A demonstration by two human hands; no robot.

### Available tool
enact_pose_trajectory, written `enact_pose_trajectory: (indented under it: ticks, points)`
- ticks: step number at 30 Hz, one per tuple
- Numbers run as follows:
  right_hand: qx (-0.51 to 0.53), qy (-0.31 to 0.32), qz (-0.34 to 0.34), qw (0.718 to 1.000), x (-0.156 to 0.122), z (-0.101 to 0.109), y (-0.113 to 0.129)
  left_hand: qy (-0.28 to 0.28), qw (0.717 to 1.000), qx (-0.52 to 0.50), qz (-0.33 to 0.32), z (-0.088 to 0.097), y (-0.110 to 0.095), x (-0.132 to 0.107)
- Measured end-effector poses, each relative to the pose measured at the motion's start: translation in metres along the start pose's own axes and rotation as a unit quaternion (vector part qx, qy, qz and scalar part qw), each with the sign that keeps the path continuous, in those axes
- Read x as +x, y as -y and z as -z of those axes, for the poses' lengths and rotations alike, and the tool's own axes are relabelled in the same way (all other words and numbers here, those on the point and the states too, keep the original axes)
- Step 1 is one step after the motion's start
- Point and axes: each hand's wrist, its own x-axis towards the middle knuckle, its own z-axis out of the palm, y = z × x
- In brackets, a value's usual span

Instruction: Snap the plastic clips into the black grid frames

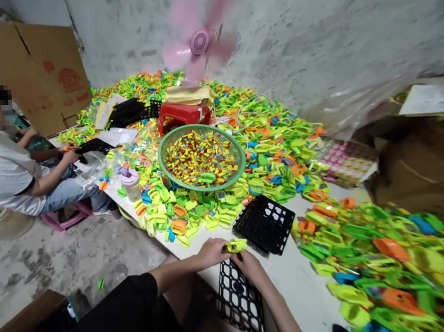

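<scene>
Both of my hands meet at the near edge of the white table [296,276]. My left hand [210,252] is closed on one end of a small yellow-green plastic piece [236,245]. My right hand [248,264] is curled under the same piece from the other side. A black plastic grid tray [265,223] lies tilted just behind the piece. Another black grid tray [240,300] hangs below my wrists at the table edge. A green basket [236,150] filled with small red and yellow parts stands farther back.
Heaps of green, yellow, orange and blue plastic pieces [382,261] cover the table. A pink fan [199,39] spins at the back above a red stool [183,115]. A person in a white shirt [7,171] sits at the left near a lidded cup [130,181].
</scene>
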Motion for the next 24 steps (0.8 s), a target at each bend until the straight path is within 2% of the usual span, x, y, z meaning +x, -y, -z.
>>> enact_pose_trajectory:
  ticks: [5, 9, 12, 20, 24]
  points:
    - [0.055, -0.026, 0.024, 0.998, -0.002, -0.005, -0.017, -0.018, 0.999, 0.018, 0.036, -0.016, 0.001, 0.003]
    - [0.095, -0.053, 0.045, 0.993, -0.002, -0.008, -0.025, -0.024, 0.999, -0.010, 0.028, -0.027, 0.004, 0.001]
    - [0.091, -0.039, 0.029, 0.995, 0.000, -0.010, -0.029, -0.039, 0.999, -0.024, 0.020, -0.033, 0.006, -0.001]
    - [0.076, -0.036, 0.003, 0.996, -0.003, -0.015, -0.026, -0.021, 0.999, -0.043, 0.025, -0.032, 0.005, -0.006]
    - [0.073, -0.018, 0.013, 0.997, -0.006, -0.010, -0.021, -0.038, 0.998, -0.042, 0.030, -0.033, 0.007, -0.004]
